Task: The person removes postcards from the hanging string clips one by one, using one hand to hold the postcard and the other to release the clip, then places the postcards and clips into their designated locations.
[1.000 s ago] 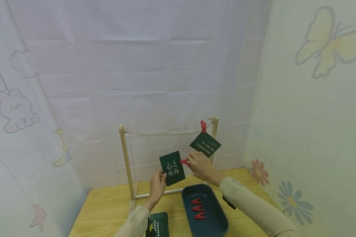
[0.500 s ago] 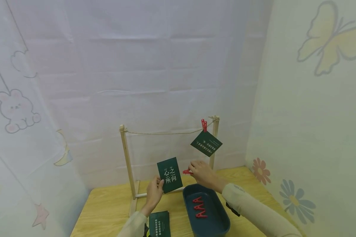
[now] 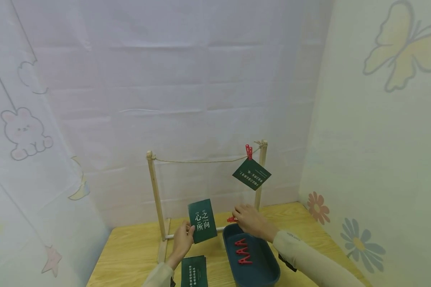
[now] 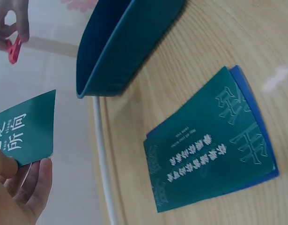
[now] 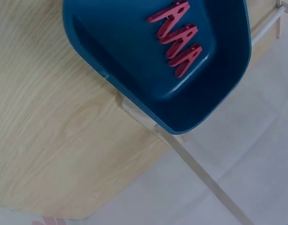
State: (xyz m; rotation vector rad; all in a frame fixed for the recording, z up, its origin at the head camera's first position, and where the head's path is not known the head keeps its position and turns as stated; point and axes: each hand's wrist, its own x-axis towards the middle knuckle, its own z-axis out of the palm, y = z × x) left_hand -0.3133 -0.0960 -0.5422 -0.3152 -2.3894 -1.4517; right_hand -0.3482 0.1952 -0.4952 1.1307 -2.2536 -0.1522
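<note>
My left hand (image 3: 182, 241) pinches a dark green card (image 3: 203, 220) with white characters by its lower left edge, thumb in front. Over the far end of the blue tray my right hand (image 3: 253, 220) holds a red clothespin (image 3: 232, 219), which is apart from the card. In the left wrist view the clothespin (image 4: 14, 49) points downward from the right fingers. Three more red clothespins (image 5: 175, 38) lie in a row in the tray (image 5: 106, 70). Another green card (image 3: 252, 174) hangs tilted from the string, held at its corner by a red clothespin (image 3: 249, 152).
A string (image 3: 197, 161) spans two wooden posts (image 3: 156, 193) of a stand, with a white bar (image 3: 170, 236) low between them. A stack of green cards (image 4: 195, 150) lies on the wooden table (image 3: 125, 255), left of the tray. Printed walls stand behind and at both sides.
Both hands have moved down, away from the string. The left carries the card lower and slightly left; the right carries the clothespin lower, toward the tray, and away from the card.
</note>
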